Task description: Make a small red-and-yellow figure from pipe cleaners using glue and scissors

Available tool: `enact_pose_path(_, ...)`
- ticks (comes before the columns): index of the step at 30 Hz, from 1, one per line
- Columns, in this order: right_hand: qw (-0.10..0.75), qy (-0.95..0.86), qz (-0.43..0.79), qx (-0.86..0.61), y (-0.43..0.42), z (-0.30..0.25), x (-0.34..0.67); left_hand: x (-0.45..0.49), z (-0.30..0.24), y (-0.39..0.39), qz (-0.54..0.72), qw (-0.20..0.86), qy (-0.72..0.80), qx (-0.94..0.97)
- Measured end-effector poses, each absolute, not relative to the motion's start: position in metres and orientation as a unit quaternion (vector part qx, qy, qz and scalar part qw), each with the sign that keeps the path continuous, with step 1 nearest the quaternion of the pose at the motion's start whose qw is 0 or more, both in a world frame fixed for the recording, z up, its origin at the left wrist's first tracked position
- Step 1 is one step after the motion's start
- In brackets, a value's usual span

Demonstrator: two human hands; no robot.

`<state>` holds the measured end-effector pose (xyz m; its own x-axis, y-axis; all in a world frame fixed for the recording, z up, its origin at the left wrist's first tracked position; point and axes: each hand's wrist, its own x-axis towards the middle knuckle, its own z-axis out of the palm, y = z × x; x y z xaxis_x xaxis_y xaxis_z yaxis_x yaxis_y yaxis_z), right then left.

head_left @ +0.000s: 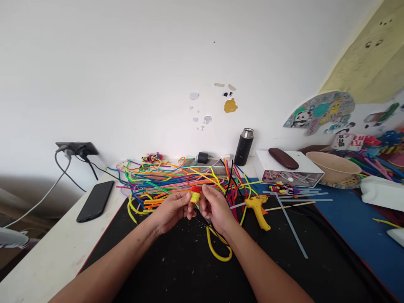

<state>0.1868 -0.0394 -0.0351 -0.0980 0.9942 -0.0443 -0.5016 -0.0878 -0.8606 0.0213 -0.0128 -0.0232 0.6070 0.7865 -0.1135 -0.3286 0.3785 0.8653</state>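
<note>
A small coiled piece of red and yellow pipe cleaner (195, 195) is pinched upright between the thumb and fingers of my left hand (173, 209). Just beside it, my right hand (218, 209) has its thumb and fingers closed. From beneath that hand a yellow pipe cleaner (220, 257) loops down over the black mat (176, 265); the grip on it is mostly hidden. Behind both hands lies a wide heap of loose pipe cleaners (164, 181) in many colours. To the right, a yellow glue gun (260, 212) rests on its side.
Clear glue sticks (293, 231) and a wooden stick (299, 206) lie right of the glue gun. A black phone (95, 201) is at left. Along the wall stand a black flask (244, 147), a white box (292, 158) with a brown case (283, 158), and a beige basket (333, 166).
</note>
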Motion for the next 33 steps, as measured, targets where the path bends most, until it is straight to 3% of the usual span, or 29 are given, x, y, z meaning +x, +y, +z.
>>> enact_pose_path(9,0.562,-0.361,0.66,-0.345,-0.04,-0.037,0.186,0.018,-0.022,-0.013,0.327,0.798,0.268,0.429)
enact_pose_path(33,0.586,-0.361,0.615,-0.384,-0.037,-0.031,0.193,0.022,-0.015,-0.012,0.407,0.782,0.317,0.35)
